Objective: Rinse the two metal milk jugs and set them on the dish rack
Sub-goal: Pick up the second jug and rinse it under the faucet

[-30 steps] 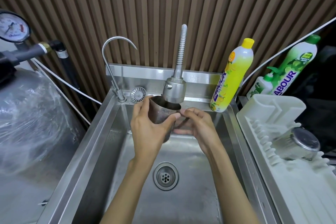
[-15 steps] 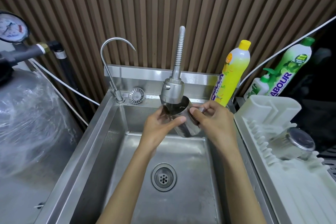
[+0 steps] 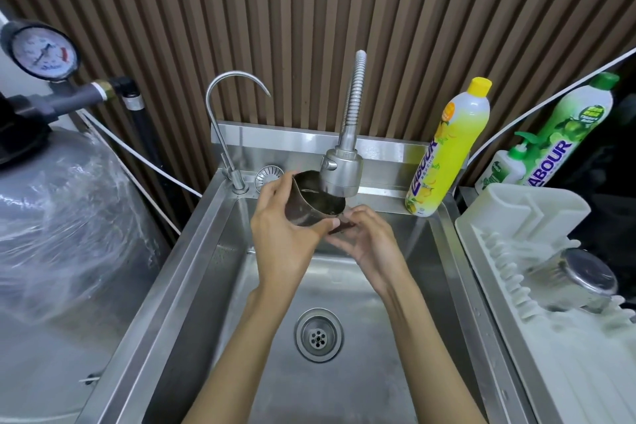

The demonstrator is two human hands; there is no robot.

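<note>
the left hand (image 3: 285, 234) wraps around the milk jug (image 3: 306, 206), holding it mouth-up right under the spray head (image 3: 340, 174) above the sink (image 3: 192, 251). the right hand (image 3: 368, 237) pinches the jug's right side, thumb on top. the second jug (image 3: 578, 280) lies upturned on the dish rack (image 3: 516, 217).

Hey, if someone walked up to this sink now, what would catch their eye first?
The left hand and right hand grip a metal milk jug under the faucet head, above the sink. A second jug lies on the white dish rack at right; a yellow bottle stands at the sink's back right corner.
</note>
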